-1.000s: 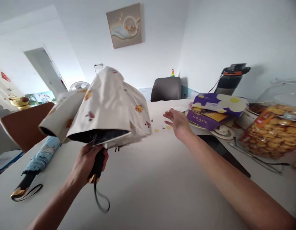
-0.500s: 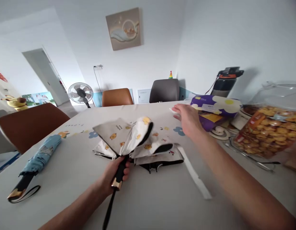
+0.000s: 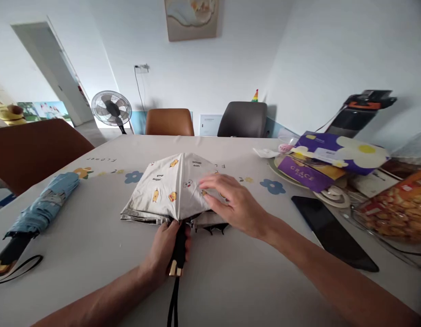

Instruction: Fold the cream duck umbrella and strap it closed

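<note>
The white umbrella [image 3: 162, 188], in the head view, lies partly folded at the middle of the table [image 3: 94, 268], its handle toward the person. The left hand [image 3: 165, 249] is wrapped around the black handle [image 3: 178, 252]. The right hand [image 3: 239, 204] holds nothing, fingers loosely bent and thumb apart, over the canopy's right side; whether it touches is unclear. A blue umbrella [image 3: 48, 202] lies left, a phone [image 3: 333, 234] right.
</note>
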`<state>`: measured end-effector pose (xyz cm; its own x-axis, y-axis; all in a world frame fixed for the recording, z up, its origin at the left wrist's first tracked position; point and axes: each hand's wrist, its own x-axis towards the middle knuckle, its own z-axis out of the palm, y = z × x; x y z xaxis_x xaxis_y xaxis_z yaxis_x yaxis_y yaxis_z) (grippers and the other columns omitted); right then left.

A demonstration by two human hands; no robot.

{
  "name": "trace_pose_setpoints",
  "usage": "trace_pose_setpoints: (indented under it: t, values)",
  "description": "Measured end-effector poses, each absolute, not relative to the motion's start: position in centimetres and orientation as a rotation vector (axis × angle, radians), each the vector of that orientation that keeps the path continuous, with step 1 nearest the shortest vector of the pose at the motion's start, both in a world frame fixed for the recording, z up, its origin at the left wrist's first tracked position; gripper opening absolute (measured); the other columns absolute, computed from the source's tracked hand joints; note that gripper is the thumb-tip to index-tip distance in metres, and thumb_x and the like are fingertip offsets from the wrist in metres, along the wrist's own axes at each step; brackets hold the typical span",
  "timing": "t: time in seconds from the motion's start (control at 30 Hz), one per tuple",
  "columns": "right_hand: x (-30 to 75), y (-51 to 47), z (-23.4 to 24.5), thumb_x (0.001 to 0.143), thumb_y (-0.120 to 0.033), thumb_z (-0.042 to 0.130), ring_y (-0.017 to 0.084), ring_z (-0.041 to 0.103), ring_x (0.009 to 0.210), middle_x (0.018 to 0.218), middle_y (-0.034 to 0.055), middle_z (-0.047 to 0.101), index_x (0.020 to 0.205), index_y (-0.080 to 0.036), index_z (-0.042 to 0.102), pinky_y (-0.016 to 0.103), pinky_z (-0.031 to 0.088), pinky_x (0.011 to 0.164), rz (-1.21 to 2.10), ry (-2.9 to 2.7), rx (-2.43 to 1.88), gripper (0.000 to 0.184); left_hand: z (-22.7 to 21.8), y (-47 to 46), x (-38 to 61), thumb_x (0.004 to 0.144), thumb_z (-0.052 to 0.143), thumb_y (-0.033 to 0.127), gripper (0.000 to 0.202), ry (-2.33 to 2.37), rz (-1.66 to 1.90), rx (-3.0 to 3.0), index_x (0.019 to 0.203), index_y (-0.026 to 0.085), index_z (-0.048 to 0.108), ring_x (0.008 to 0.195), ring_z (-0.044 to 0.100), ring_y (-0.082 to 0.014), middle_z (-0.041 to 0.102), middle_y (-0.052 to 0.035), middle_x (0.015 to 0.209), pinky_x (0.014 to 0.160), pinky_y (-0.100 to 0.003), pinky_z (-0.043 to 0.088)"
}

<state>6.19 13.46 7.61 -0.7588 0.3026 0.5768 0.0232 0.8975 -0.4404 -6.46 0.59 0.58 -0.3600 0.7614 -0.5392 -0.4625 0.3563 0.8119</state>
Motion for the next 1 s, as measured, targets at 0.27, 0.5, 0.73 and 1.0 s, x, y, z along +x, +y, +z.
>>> trace_pose_setpoints:
  t: [0.27, 0.5, 0.73, 1.0]
  values:
    - [3.5, 13.9, 5.4, 0.086, -0.014, 0.047, 0.020, 0.046, 0.123, 0.123, 0.0049, 0.059, 0.112, -0.021, 0.059, 0.044, 0.032, 0.104, 0.477, -2.673, -0.002, 0.030, 1.0, 0.9, -7.2, 0.078, 0.048, 0.035, 0.020, 1.244, 1.254, 0.286, 0.073, 0.015, 0.050, 0.039, 0.044, -0.0086, 0.051, 0.0010, 0.056, 0.035, -0.020, 0.035]
    - [4.0, 14.2, 4.8, 0.090, -0.016, 0.042, 0.021, 0.051, 0.117, 0.115, 0.0060, 0.064, 0.102, -0.018, 0.064, 0.045, 0.032, 0.101, 0.398, -2.719, -0.097, 0.026, 0.7, 0.2, -7.0, 0.068, 0.052, 0.018, 0.018, 1.027, 1.297, 0.471, 0.081, 0.008, 0.060, 0.058, 0.060, -0.0161, 0.062, -0.0079, 0.064, 0.062, -0.027, 0.048]
    - [3.5, 14.2, 3.6, 0.091, -0.019, 0.043, 0.020, 0.050, 0.118, 0.117, 0.0067, 0.062, 0.105, -0.019, 0.062, 0.045, 0.033, 0.102, 0.378, -2.700, -0.116, 0.024, 0.7, 1.0, -7.0, 0.079, 0.059, 0.042, 0.033, 1.157, 1.281, 0.362, 0.079, 0.009, 0.060, 0.053, 0.059, -0.0148, 0.063, -0.0077, 0.067, 0.057, -0.026, 0.049]
    - [6.2, 16.8, 5.5, 0.088, -0.034, 0.047, 0.024, 0.051, 0.117, 0.132, 0.0068, 0.050, 0.111, -0.022, 0.057, 0.039, 0.044, 0.094, 0.496, -2.487, -0.726, 0.028, 1.5, 1.0, -6.6, 0.088, 0.041, 0.042, 0.040, 1.204, 1.254, 0.354, 0.069, 0.011, 0.057, 0.044, 0.055, -0.0147, 0.058, -0.0060, 0.056, 0.048, -0.027, 0.047]
